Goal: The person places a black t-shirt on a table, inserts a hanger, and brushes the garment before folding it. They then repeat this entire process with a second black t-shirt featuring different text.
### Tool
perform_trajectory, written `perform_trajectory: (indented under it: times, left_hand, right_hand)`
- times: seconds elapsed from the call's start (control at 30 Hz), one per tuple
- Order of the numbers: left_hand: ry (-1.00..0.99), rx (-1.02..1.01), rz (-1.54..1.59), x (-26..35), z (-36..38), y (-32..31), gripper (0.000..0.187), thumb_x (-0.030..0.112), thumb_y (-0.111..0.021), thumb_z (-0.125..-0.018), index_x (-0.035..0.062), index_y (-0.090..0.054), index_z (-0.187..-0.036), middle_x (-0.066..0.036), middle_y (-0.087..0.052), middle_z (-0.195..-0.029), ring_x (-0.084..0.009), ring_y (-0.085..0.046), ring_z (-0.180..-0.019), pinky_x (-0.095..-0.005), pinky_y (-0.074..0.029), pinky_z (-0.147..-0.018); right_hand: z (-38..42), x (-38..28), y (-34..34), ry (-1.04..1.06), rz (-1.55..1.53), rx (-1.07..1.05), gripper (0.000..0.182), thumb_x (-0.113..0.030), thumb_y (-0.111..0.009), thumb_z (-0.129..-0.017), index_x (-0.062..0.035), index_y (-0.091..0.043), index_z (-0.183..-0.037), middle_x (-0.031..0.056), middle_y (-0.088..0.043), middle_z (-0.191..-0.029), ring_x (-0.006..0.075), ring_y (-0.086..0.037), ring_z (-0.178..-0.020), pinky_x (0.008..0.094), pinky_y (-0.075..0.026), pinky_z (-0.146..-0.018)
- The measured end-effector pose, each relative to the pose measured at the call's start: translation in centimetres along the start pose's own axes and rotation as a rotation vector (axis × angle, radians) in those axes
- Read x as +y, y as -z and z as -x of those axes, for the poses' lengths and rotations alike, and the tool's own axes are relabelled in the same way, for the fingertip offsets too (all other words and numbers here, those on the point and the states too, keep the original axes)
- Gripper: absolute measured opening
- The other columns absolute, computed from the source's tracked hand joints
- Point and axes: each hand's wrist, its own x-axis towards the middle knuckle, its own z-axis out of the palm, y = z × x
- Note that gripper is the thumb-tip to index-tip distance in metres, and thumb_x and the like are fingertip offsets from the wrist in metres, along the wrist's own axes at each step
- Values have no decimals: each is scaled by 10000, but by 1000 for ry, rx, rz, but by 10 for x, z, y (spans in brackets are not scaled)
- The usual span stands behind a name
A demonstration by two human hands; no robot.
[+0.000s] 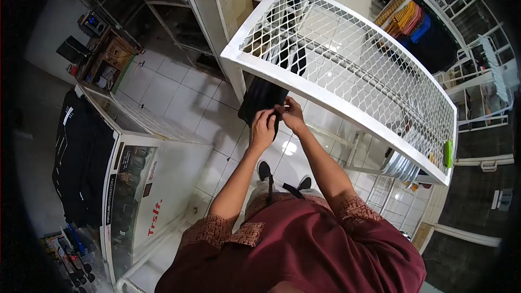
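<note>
Black garments (259, 97) hang below the left end of a white rack with a mesh top (325, 90). My left hand (262, 128) is closed on the near edge of the black cloth, its fingers bent over it. Close beside it on the right, my right hand (291, 115) pinches the same edge, and the fingertips of both hands nearly meet. Exactly which part of the garment lies between the fingers is too small to make out.
A display case (179, 184) with black clothing (81, 157) on top stands at left. Folded garments (412, 19) and clothes rails fill the upper right. Empty hangers (399, 168) hang under the rack's right end. A wooden cabinet (111, 57) stands at the far left wall.
</note>
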Motion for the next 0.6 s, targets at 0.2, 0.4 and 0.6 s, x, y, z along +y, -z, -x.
perform_trajectory:
  times: [0.2,0.4,0.6]
  left_hand:
    - [-106,191,-334,-19,-19,12,435,150,-543,-998,60,-552,-1423,-221,-510,-1457,-427,-509,-1294,-494,-389,-1124]
    - [-61,95,-259,-35,-28,23,475,105,-531,-990,44,-504,-1460,-219,-533,-1454,-429,-494,-1339,-489,-390,-1139]
    - [54,43,-177,-25,-1,59,461,126,-559,-1004,52,-506,-1456,-217,-564,-1423,-423,-521,-1315,-472,-422,-1103]
  right_hand:
    - [-11,-32,-53,330,287,290,597,-274,-777,-904,-23,-565,-1403,223,-726,-1007,377,-706,-923,418,-540,-810]
    - [-25,-27,-73,182,354,108,819,-294,-785,-884,33,-405,-1532,243,-696,-1080,360,-696,-983,415,-547,-852]
    - [19,-38,-64,545,506,259,978,-254,-798,-845,-5,-240,-1609,267,-566,-1241,392,-582,-1125,446,-489,-966]
